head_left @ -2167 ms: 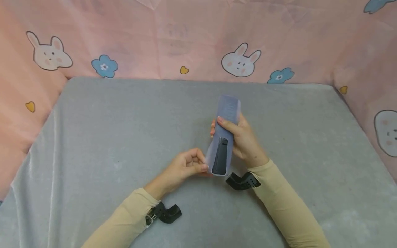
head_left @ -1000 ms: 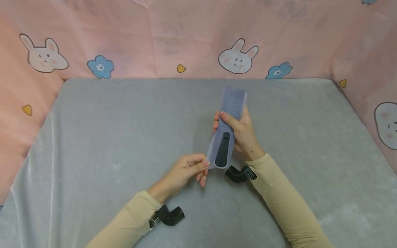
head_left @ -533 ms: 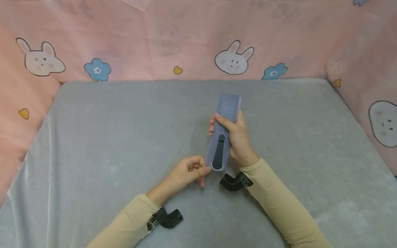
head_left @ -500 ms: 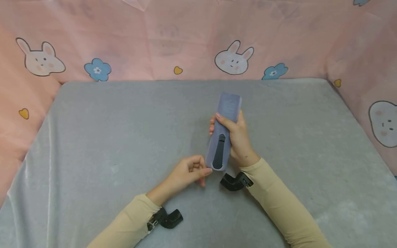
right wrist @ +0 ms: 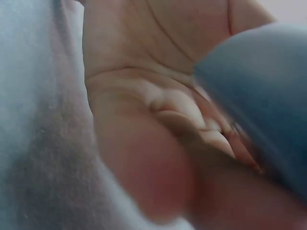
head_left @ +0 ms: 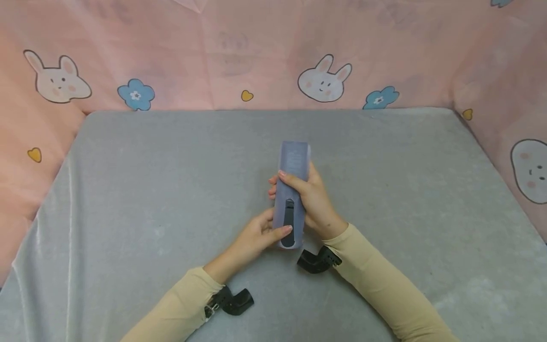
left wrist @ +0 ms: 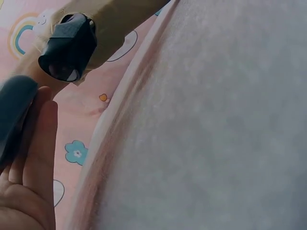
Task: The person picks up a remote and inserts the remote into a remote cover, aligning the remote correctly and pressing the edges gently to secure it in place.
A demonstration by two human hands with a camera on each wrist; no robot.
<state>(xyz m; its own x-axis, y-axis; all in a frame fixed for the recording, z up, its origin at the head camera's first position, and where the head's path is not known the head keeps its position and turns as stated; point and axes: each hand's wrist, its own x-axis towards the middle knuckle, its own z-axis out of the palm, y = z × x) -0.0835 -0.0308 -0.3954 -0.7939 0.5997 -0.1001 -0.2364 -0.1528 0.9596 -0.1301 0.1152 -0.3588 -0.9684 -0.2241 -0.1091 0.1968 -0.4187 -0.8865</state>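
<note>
A long, flat remote control in a translucent blue-purple sleeve point(head_left: 294, 159) is held up over the grey cloth in the head view. Through a tapered slot in the sleeve, near its lower end, the remote's black back point(head_left: 289, 213) shows. My right hand point(head_left: 316, 202) grips the middle from the right, thumb across the face and fingertips showing past the left edge. My left hand point(head_left: 256, 235) holds the lower end, its thumb on the black slot and its fingers partly hidden behind. In the right wrist view the sleeve's blue side point(right wrist: 268, 91) lies across the palm.
A grey plush cloth point(head_left: 171, 180) covers the table. Behind and beside it hangs a pink curtain point(head_left: 179, 52) printed with rabbits and flowers. A black wrist camera sits on each beige sleeve, the left one point(head_left: 235, 301) and the right one point(head_left: 316, 261).
My left fingers have gone from pinching the sleeve's lower left corner to holding the lower end, thumb on the slot. Both remote and right hand have shifted left and nearer; the slot looks narrower than at first.
</note>
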